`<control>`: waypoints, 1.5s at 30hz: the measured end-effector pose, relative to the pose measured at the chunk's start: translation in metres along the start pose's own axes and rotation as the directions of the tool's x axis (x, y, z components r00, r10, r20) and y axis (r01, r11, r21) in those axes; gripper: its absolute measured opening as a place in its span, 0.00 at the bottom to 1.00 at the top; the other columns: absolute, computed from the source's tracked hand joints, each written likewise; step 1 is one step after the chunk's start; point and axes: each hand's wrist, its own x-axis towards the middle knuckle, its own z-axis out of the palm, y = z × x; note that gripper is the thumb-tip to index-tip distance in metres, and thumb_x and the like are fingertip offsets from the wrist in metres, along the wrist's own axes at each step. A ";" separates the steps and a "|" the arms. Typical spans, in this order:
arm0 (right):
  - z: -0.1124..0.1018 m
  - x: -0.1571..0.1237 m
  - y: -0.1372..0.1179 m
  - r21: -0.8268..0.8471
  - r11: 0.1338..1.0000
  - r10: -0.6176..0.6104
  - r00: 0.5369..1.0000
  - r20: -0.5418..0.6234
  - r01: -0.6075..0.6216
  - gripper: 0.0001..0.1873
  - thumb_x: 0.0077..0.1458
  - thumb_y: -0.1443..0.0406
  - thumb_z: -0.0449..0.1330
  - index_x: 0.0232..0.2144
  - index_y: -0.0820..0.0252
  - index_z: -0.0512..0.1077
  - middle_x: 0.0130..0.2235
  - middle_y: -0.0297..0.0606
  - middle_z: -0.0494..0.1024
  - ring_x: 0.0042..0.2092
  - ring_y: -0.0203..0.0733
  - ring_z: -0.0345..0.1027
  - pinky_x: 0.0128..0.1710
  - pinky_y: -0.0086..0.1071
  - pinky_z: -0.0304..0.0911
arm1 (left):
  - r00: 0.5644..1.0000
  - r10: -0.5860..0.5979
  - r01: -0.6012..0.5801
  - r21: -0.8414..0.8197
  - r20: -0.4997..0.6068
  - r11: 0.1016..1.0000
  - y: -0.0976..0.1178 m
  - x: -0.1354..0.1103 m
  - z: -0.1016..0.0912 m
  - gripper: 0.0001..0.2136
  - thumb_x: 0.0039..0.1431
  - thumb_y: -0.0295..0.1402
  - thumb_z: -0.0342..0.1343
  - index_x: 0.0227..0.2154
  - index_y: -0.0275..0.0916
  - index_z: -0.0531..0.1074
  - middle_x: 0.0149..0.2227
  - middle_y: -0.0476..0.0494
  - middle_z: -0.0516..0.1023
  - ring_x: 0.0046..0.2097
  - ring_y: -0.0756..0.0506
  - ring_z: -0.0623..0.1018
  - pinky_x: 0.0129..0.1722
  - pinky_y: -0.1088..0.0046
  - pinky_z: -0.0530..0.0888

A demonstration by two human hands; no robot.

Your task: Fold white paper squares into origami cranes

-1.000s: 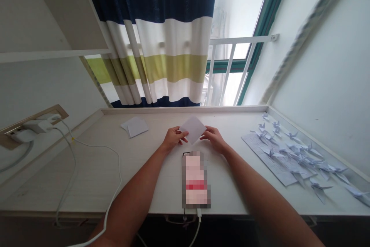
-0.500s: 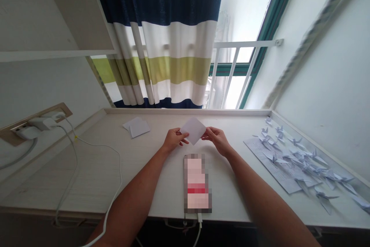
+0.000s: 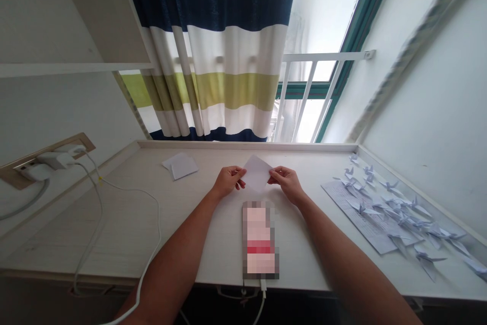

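Both my hands hold a square of white paper (image 3: 257, 174) up above the desk, pinching it at opposite corners. My left hand (image 3: 228, 181) grips the left corner and my right hand (image 3: 287, 184) grips the right corner. The sheet's near half looks bent, though I cannot tell whether it has a crease. Below the hands, a phone (image 3: 259, 240) lies on the desk with its blurred screen facing up and a white cable at its near end.
A small stack of white paper squares (image 3: 180, 166) lies on the desk (image 3: 114, 223) at the back. Several white paper cranes (image 3: 395, 208) stand along the right, partly on a printed sheet (image 3: 361, 213). White cables (image 3: 157, 223) run from a wall socket (image 3: 49, 163) at left.
The sheet was nearly flat earlier and now curves between my hands. My hands have moved slightly apart, and the view has shifted a little.
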 end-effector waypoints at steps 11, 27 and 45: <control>-0.001 0.001 0.001 0.080 0.996 0.038 0.999 -0.023 -0.036 0.21 0.42 0.51 0.75 0.30 0.60 0.76 0.27 0.38 0.81 0.28 0.39 0.74 0.37 0.38 0.74 | 1.000 0.028 -0.028 -0.033 0.002 0.999 0.002 -0.002 -0.004 0.20 0.51 0.48 0.67 0.34 0.33 0.76 0.24 0.44 0.78 0.24 0.48 0.78 0.22 0.74 0.74; 0.001 -0.001 -0.007 0.095 0.995 0.030 0.998 -0.062 -0.024 0.23 0.40 0.51 0.76 0.30 0.60 0.73 0.29 0.37 0.81 0.29 0.42 0.76 0.39 0.42 0.76 | 1.000 -0.026 0.025 -0.103 -0.004 0.994 0.004 -0.005 0.003 0.22 0.49 0.47 0.69 0.37 0.33 0.74 0.30 0.40 0.81 0.31 0.42 0.83 0.26 0.71 0.77; -0.003 0.003 -0.004 0.172 0.985 0.029 0.995 -0.098 -0.012 0.19 0.42 0.56 0.76 0.31 0.58 0.75 0.27 0.33 0.80 0.28 0.39 0.76 0.38 0.37 0.74 | 0.991 0.026 -0.048 -0.164 -0.131 0.985 0.005 -0.003 0.010 0.23 0.48 0.44 0.70 0.42 0.34 0.73 0.33 0.40 0.82 0.32 0.43 0.83 0.26 0.72 0.76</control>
